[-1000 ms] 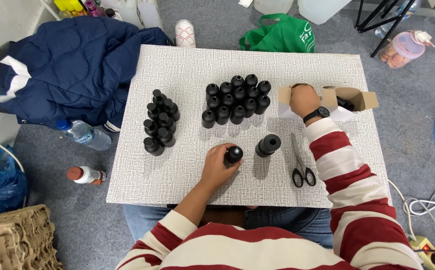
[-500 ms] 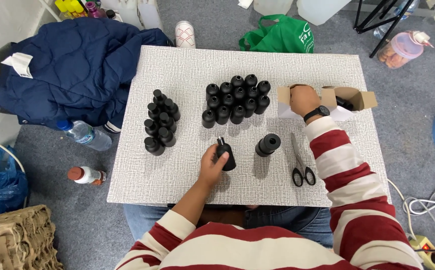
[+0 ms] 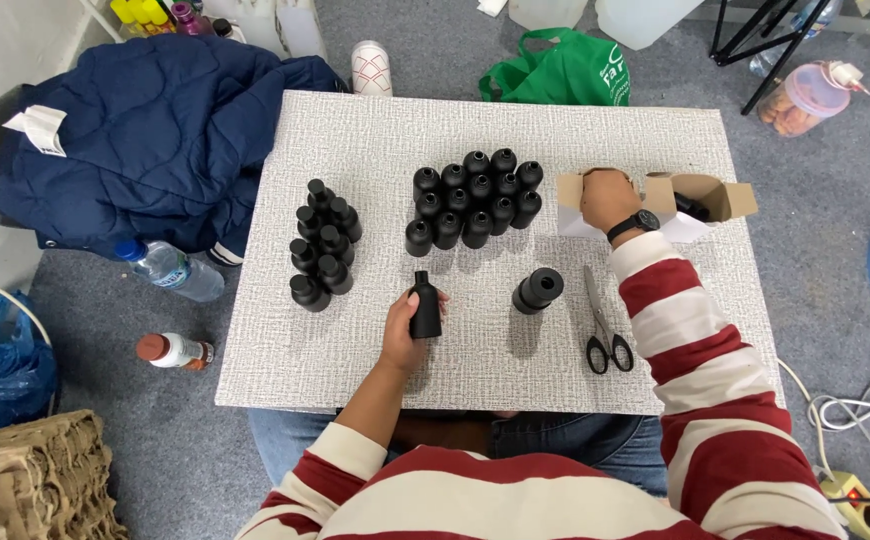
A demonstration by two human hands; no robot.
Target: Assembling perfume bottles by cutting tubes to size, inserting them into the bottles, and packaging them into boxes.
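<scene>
We see the left hand (image 3: 403, 330) closed around a small matt black bottle (image 3: 425, 311), upright on the textured grey table (image 3: 375, 150), its neck above the fingers. The right hand (image 3: 610, 198) sits in an open cardboard box (image 3: 700, 193); we cannot tell its grip. Scissors (image 3: 603, 330) lie nearby.

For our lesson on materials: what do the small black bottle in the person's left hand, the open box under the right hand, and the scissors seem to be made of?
Black bottle: probably matte plastic, possibly coated glass; it is evenly dull, without glints. Open box: brown cardboard with folded flaps. Scissors: pale grey blades, likely metal, with black handle loops, probably plastic.
</scene>
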